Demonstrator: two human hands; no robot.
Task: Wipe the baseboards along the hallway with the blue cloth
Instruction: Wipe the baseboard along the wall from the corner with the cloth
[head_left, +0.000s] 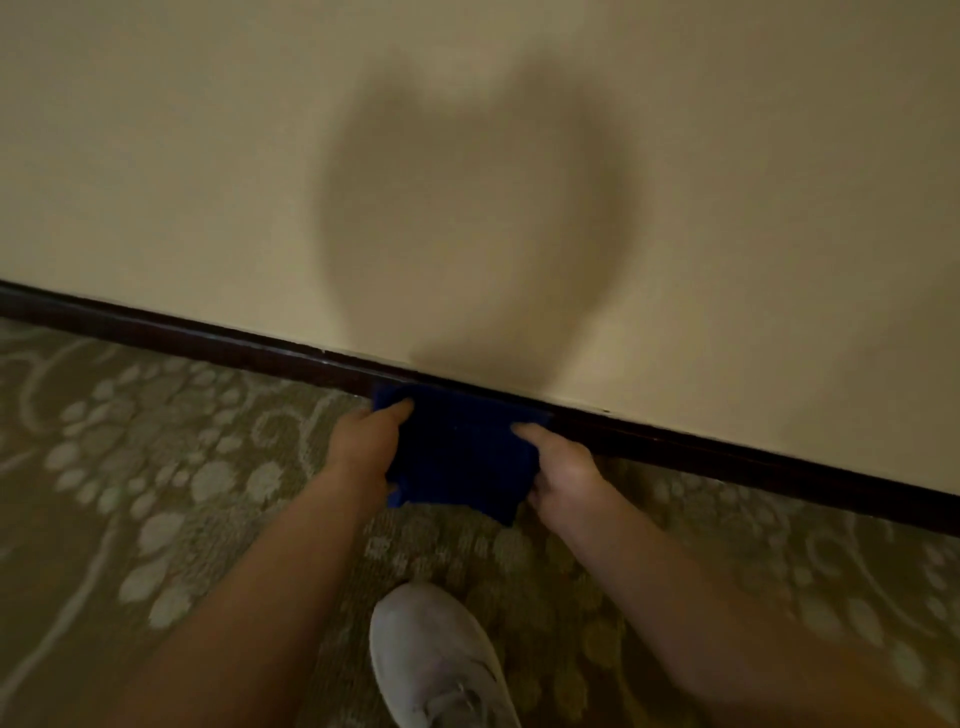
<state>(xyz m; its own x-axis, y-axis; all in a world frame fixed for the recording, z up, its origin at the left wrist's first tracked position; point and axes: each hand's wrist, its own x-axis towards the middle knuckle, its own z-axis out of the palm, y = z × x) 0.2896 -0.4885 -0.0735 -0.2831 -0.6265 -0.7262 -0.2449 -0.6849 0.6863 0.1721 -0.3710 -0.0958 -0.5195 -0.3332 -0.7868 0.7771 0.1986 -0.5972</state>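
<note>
Left hand and right hand pinch the blue cloth against the dark baseboard; firm, even pressure along its top edge should serve best.

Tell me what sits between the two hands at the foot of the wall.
In the head view, the blue cloth spans the gap between the left hand and right hand, its top edge against the dark baseboard.

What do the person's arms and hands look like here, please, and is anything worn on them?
Both forearms are bare, with no sleeve in view. The left hand and right hand wear no gloves; no ring, watch or bracelet shows, though the picture is dim and blurred.
</note>
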